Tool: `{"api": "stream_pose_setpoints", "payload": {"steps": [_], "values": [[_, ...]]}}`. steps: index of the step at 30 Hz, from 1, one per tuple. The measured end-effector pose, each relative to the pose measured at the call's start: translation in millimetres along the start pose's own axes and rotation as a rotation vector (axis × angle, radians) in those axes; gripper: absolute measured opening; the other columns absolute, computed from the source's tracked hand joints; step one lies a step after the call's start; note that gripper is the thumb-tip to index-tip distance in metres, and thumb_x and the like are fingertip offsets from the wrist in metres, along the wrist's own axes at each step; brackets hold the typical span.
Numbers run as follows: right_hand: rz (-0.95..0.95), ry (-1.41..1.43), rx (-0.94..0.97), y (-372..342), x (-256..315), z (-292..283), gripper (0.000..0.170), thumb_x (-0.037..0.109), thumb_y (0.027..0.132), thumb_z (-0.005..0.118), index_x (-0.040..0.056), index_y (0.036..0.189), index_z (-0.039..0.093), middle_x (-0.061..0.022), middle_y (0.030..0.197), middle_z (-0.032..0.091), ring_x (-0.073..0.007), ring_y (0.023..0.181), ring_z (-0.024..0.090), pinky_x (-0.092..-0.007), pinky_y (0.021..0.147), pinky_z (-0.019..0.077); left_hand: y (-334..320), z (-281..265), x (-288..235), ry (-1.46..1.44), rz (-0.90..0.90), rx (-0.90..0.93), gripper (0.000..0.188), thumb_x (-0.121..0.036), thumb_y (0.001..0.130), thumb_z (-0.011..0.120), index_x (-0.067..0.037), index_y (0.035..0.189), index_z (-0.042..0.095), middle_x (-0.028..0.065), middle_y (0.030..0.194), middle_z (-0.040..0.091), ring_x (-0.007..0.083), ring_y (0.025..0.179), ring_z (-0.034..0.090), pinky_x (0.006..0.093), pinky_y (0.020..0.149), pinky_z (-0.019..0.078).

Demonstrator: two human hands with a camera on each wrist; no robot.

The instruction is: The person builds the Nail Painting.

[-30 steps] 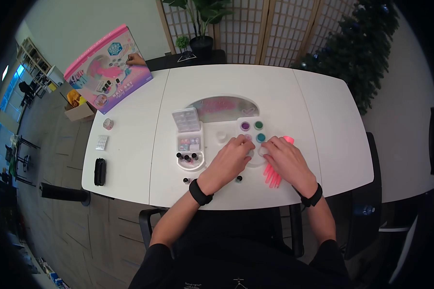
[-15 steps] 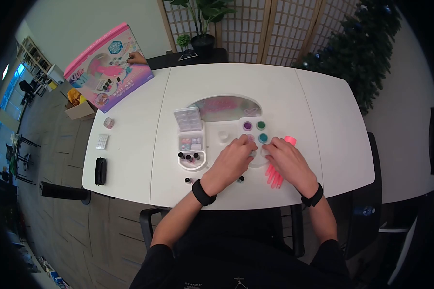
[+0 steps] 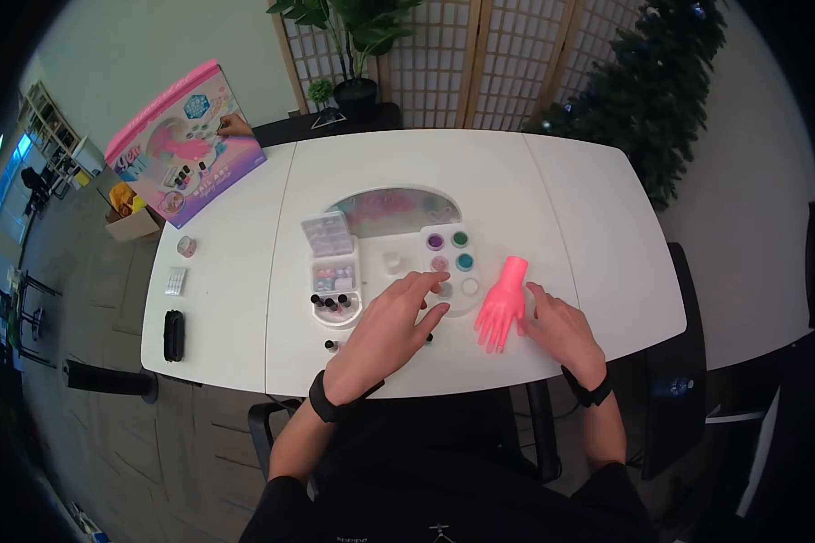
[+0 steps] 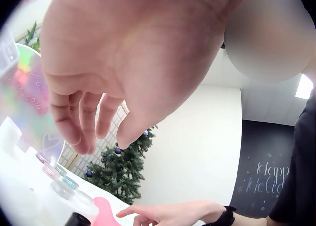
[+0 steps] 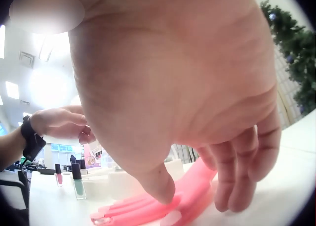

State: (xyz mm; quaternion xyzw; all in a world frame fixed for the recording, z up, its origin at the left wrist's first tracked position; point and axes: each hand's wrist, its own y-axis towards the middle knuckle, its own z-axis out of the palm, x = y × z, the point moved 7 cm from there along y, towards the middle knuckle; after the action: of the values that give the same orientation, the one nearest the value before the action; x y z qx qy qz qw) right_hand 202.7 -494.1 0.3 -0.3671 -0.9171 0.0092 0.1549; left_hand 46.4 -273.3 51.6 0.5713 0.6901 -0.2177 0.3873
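My left hand (image 3: pixel 388 324) hovers at the front left of a white pot tray (image 3: pixel 453 303), its fingers loosely bent with nothing between them. Purple (image 3: pixel 436 242), green (image 3: pixel 460 239), teal (image 3: pixel 465 261) and pale pink (image 3: pixel 439 263) pots sit in that tray, along with a whitish pot (image 3: pixel 470 287). To its right lies a bright pink model hand (image 3: pixel 501 308), fingers towards me. Beside it is my right hand (image 3: pixel 563 331), loosely spread and empty. In the right wrist view the right thumb (image 5: pixel 160 186) overlaps the model hand (image 5: pixel 190 189).
A white case (image 3: pixel 333 274) with a raised lid and nail polish bottles (image 3: pixel 330 304) stands left of the tray. Behind is a shiny curved panel (image 3: pixel 394 213). A box (image 3: pixel 186 149), black pouch (image 3: pixel 174 336) and small jar (image 3: pixel 186 246) are at the table's left.
Both hands have drawn apart from the pots, the left leftwards and the right rightwards and nearer me. The model hand, partly covered before, now shows whole. The head view has shifted slightly.
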Motion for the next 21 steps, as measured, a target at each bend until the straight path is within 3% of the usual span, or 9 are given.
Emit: {"api": "stream_pose_setpoints", "payload": {"steps": [4, 7, 10, 13, 20, 21], "values": [[0.028, 0.117, 0.053, 6, -2, 13, 0.053, 0.022, 0.101, 0.070, -0.0023, 0.143, 0.049, -0.0231, 0.097, 0.075, -0.0456, 0.090, 0.074, -0.0547, 0.079, 0.0571, -10, 9, 1, 0.024, 0.015, 0.015, 0.041, -0.016, 0.106, 0.070, -0.005, 0.146, 0.063, 0.0143, 0.122, 0.074, 0.0287, 0.095, 0.073, 0.0407, 0.084, 0.0581], [0.089, 0.097, 0.040, 13, -17, 27, 0.058, 0.026, 0.102, 0.071, 0.0009, 0.151, 0.051, -0.0203, 0.090, 0.077, -0.0450, 0.088, 0.075, -0.0525, 0.082, 0.0573, -12, 5, 3, 0.022, -0.022, 0.015, 0.041, -0.016, 0.106, 0.070, -0.005, 0.146, 0.064, 0.0133, 0.120, 0.076, 0.0282, 0.094, 0.073, 0.0408, 0.083, 0.0577], [0.047, 0.128, 0.025, 12, -12, 22, 0.049, 0.022, 0.101, 0.067, -0.0035, 0.141, 0.053, -0.0229, 0.088, 0.075, -0.0473, 0.086, 0.073, -0.0550, 0.078, 0.0564, -14, -2, 3, 0.030, -0.053, 0.009, 0.041, -0.016, 0.106, 0.070, -0.005, 0.145, 0.064, 0.0118, 0.117, 0.077, 0.0279, 0.093, 0.073, 0.0409, 0.083, 0.0575], [0.066, 0.137, 0.038, 13, -9, 14, 0.052, 0.020, 0.100, 0.067, -0.0025, 0.145, 0.055, -0.0236, 0.090, 0.075, -0.0460, 0.086, 0.073, -0.0515, 0.078, 0.0569, -17, -8, 3, 0.028, -0.069, 0.003, 0.040, -0.015, 0.106, 0.070, -0.006, 0.144, 0.065, 0.0105, 0.116, 0.078, 0.0275, 0.093, 0.073, 0.0406, 0.083, 0.0574], [0.136, 0.439, 0.077, 21, -13, -25, 0.056, 0.018, 0.104, 0.068, 0.0034, 0.157, 0.056, -0.0114, 0.086, 0.072, -0.0240, 0.075, 0.069, -0.0385, 0.077, 0.0563, -26, -45, 18, 0.096, -0.066, -0.092, 0.031, -0.013, 0.105, 0.070, -0.006, 0.135, 0.071, 0.0110, 0.115, 0.077, 0.0276, 0.095, 0.073, 0.0396, 0.084, 0.0582], [0.092, 0.452, 0.083, 23, -1, -33, 0.056, 0.018, 0.104, 0.068, 0.0035, 0.156, 0.056, -0.0116, 0.085, 0.071, -0.0242, 0.074, 0.068, -0.0382, 0.076, 0.0559, -28, -55, 20, 0.112, -0.072, -0.110, 0.029, -0.013, 0.105, 0.070, -0.006, 0.134, 0.072, 0.0111, 0.114, 0.077, 0.0279, 0.096, 0.073, 0.0396, 0.085, 0.0583]]}}
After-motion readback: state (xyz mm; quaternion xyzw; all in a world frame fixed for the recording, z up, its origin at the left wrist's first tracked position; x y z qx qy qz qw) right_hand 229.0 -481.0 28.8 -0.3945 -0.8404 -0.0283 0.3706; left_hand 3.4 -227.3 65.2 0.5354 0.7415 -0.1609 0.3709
